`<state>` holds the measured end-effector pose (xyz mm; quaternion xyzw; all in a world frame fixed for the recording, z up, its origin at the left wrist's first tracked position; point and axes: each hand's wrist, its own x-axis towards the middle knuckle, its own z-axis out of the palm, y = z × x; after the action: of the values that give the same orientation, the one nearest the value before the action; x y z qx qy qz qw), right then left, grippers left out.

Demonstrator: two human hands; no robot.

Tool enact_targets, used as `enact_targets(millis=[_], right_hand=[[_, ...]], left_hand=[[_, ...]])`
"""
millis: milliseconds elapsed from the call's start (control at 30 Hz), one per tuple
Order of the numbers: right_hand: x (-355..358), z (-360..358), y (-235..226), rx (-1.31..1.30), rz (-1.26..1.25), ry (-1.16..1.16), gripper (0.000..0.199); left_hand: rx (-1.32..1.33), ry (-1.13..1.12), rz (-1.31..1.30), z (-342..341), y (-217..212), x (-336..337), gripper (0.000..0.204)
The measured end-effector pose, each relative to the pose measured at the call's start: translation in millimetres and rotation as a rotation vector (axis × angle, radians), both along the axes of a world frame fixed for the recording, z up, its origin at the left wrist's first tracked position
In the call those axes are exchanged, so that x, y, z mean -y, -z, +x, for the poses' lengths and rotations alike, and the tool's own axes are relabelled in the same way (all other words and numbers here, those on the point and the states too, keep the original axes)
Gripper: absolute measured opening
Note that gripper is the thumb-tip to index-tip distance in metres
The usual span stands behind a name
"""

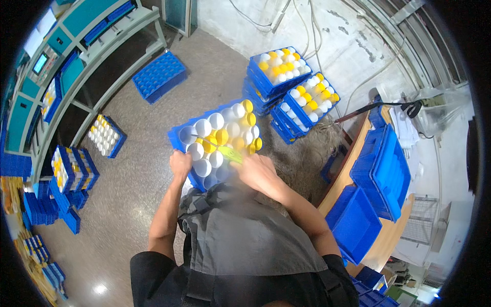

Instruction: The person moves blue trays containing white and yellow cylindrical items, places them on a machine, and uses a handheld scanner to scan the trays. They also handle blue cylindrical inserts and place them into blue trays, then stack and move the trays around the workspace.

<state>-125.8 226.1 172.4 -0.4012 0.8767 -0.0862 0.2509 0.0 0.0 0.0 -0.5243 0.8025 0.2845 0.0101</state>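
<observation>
In front of my body is a blue tray [175,139] filled with white and yellow open-topped cylinders [216,121]. My left hand [180,163] is closed on the tray's near left edge. My right hand [254,171], over the tray's near right side, is wrapped round a screwdriver-like tool [231,154] with a yellow-green handle and a thin shaft. The shaft points left and away, over the cylinders. Whether its tip touches one I cannot tell. The cylinders near my right hand look blurred.
Stacked blue trays of cylinders [281,66] stand by the far wall. A bare blue tray [159,75] lies on the floor near the machine [76,71] at left. More loaded trays [74,169] are stacked at left. On the right, a wooden table [353,158] carries blue bins [353,222].
</observation>
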Motion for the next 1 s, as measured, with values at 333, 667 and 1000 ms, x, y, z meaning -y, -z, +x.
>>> enact_targets(millis=[333, 667, 1000], right_hand=[[-12.9, -50.0, 1.1, 0.071, 0.009, 0.180, 0.053], [-23.2, -80.3, 2.2, 0.062, 0.039, 0.321, 0.048], [-44.7, -128.3, 36.3, -0.119, 0.079, 0.508, 0.045]], left_hand=[[-0.105, -0.037, -0.016, 9.4, -5.8, 1.1, 0.042], [-0.122, -0.042, -0.028, 14.8, -15.0, 1.4, 0.035], [-0.125, -0.004, 0.074, 22.5, -21.8, 4.7, 0.035]])
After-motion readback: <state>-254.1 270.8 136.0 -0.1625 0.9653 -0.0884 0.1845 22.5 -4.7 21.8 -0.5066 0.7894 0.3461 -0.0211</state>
